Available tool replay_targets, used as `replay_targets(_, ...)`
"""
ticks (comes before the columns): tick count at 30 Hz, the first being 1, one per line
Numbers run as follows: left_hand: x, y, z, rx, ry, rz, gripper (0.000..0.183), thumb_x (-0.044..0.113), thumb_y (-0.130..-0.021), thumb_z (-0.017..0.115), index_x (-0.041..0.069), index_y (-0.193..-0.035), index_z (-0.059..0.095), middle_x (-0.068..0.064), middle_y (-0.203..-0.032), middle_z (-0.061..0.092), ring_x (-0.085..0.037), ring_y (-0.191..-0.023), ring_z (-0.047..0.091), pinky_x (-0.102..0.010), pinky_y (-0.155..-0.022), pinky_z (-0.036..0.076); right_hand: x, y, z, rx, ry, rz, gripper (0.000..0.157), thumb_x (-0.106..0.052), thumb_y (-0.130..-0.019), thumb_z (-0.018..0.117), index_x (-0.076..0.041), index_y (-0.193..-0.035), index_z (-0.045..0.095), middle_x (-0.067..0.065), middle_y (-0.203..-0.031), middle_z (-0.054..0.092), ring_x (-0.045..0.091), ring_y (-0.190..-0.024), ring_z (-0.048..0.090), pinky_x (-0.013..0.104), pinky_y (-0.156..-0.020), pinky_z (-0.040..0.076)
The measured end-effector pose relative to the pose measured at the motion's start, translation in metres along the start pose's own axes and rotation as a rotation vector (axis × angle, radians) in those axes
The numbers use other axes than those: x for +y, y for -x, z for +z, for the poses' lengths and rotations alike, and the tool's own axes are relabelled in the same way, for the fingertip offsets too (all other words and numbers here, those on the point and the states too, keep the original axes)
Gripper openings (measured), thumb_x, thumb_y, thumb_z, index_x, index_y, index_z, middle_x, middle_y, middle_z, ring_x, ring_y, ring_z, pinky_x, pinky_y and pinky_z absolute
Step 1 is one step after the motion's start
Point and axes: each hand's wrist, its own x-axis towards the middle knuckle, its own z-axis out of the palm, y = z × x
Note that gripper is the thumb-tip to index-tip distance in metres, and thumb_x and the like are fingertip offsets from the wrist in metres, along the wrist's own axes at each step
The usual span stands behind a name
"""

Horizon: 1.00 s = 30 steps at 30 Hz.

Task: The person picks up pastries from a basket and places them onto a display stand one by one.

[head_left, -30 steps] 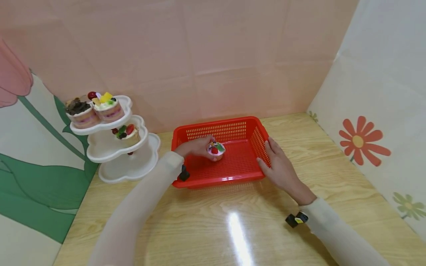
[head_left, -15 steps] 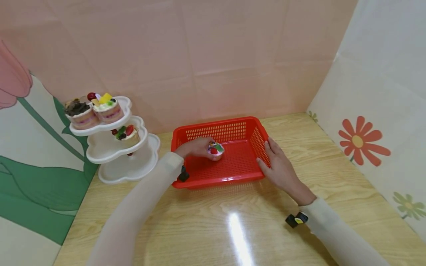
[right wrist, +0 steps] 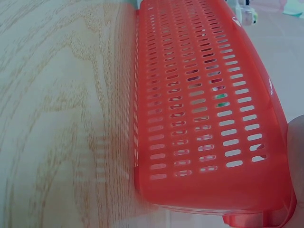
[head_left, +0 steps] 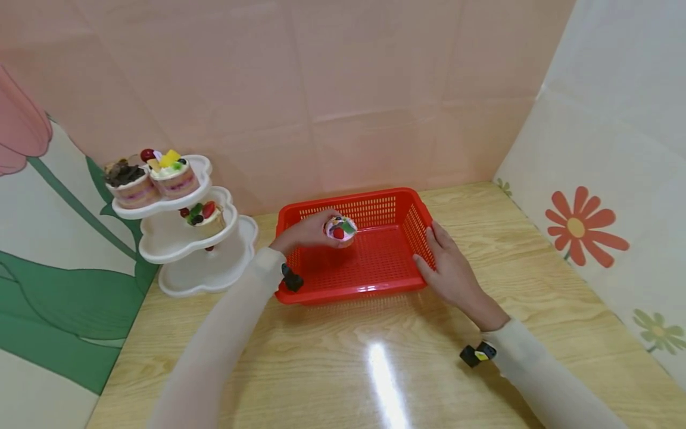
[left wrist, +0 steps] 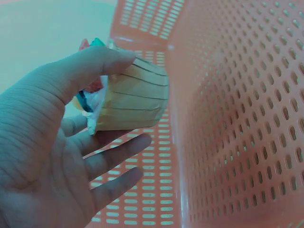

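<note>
My left hand (head_left: 311,230) pinches a fruit-topped cupcake (head_left: 340,231) between thumb and fingers, above the floor of a red plastic basket (head_left: 354,294). In the left wrist view the cupcake (left wrist: 137,97) shows a pale pleated case and lies tilted, its topping toward the palm. The thumb presses one side; the lower fingers are spread away from it. My right hand (head_left: 452,274) holds the basket's right end, thumb over the rim and fingers along the outer side. In the right wrist view only a bit of that hand shows, beside the basket wall (right wrist: 199,114).
A white three-tier stand (head_left: 214,271) is left of the basket. On its top tier sit a chocolate-topped dessert cup (head_left: 134,186) and a fruit-topped dessert cup (head_left: 174,176); another dessert cup (head_left: 206,220) is on the middle tier. A pink wall covering (head_left: 321,119) rises behind the wooden table (head_left: 332,357).
My left hand has lifted the cupcake a little off the basket floor and moved it slightly left. The right hand and the basket have stayed in place.
</note>
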Motion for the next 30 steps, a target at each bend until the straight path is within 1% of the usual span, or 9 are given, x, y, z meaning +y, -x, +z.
replay_targets(4, 0.001, 0.004, -0.002, 0.088, 0.052, -0.007, 0.068, 0.038, -0.079, 0.087, 0.020, -0.132, 0.049, -0.001, -0.124, 0.058, -0.021, -0.115, 0.055, -0.040, -0.097, 0.053, 0.000, 0.001, 0.000, 0.000, 0.003, 0.003, 0.072, -0.032, -0.102, 0.055, 0.012, -0.152, 0.028, 0.028, -0.164, 0.019, 0.046, -0.149, 0.022, 0.066, -0.113, 0.030)
replay_targets(10, 0.004, 0.013, -0.005, 0.189, 0.118, -0.022, 0.077, 0.048, -0.078, 0.086, 0.021, -0.139, 0.048, 0.000, -0.125, 0.059, -0.021, -0.115, 0.055, -0.041, -0.096, 0.053, -0.001, 0.001, 0.000, -0.020, 0.000, 0.009, 0.072, -0.031, -0.102, 0.056, 0.012, -0.153, 0.027, 0.027, -0.164, 0.018, 0.045, -0.149, 0.021, 0.065, -0.113, 0.029)
replay_targets(14, 0.006, 0.022, -0.009, 0.259, 0.164, 0.016, 0.076, 0.046, -0.078, 0.087, 0.019, -0.140, 0.050, -0.001, -0.124, 0.061, -0.022, -0.113, 0.058, -0.041, -0.096, 0.053, -0.003, -0.001, 0.002, -0.027, 0.001, 0.007, 0.072, -0.032, -0.102, 0.056, 0.010, -0.154, 0.027, 0.025, -0.165, 0.018, 0.044, -0.150, 0.020, 0.064, -0.114, 0.029)
replay_targets(17, 0.009, 0.026, -0.011, 0.280, 0.189, 0.062, 0.070, 0.040, -0.081, 0.086, 0.018, -0.138, 0.051, -0.001, -0.123, 0.061, -0.021, -0.111, 0.058, -0.041, -0.096, 0.053, -0.004, -0.002, 0.002, -0.027, 0.005, 0.002, 0.071, -0.032, -0.103, 0.055, 0.010, -0.153, 0.028, 0.026, -0.165, 0.018, 0.044, -0.150, 0.021, 0.064, -0.115, 0.028)
replay_targets(23, 0.017, 0.029, -0.017, 0.289, 0.236, 0.108, 0.064, 0.033, -0.084, 0.085, 0.017, -0.137, 0.052, -0.003, -0.125, 0.060, -0.020, -0.111, 0.059, -0.038, -0.094, 0.053, -0.004, -0.002, 0.001, -0.021, 0.013, 0.003, 0.071, -0.032, -0.103, 0.055, 0.011, -0.153, 0.029, 0.027, -0.164, 0.020, 0.045, -0.149, 0.022, 0.064, -0.114, 0.029)
replay_targets(25, 0.022, 0.030, -0.020, 0.296, 0.250, 0.107, 0.064, 0.033, -0.084, 0.085, 0.016, -0.136, 0.051, -0.004, -0.125, 0.060, -0.021, -0.111, 0.059, -0.038, -0.093, 0.054, -0.003, -0.001, 0.000, -0.019, 0.014, 0.005, 0.071, -0.032, -0.103, 0.055, 0.011, -0.153, 0.028, 0.027, -0.164, 0.020, 0.045, -0.149, 0.022, 0.064, -0.114, 0.029)
replay_targets(27, 0.028, 0.033, -0.022, 0.305, 0.261, 0.090, 0.066, 0.035, -0.083, 0.086, 0.017, -0.135, 0.051, -0.005, -0.124, 0.060, -0.022, -0.110, 0.059, -0.038, -0.093, 0.054, -0.003, -0.001, -0.001, -0.017, 0.013, 0.006, 0.071, -0.032, -0.102, 0.055, 0.011, -0.153, 0.028, 0.027, -0.164, 0.020, 0.045, -0.150, 0.022, 0.065, -0.114, 0.029)
replay_targets(30, 0.035, 0.040, -0.027, 0.312, 0.277, 0.078, 0.067, 0.036, -0.082, 0.086, 0.016, -0.135, 0.050, -0.006, -0.123, 0.059, -0.023, -0.111, 0.058, -0.038, -0.095, 0.053, -0.002, 0.000, -0.003, -0.018, 0.016, 0.008, 0.072, -0.032, -0.102, 0.055, 0.011, -0.153, 0.028, 0.027, -0.164, 0.020, 0.045, -0.149, 0.022, 0.065, -0.114, 0.030)
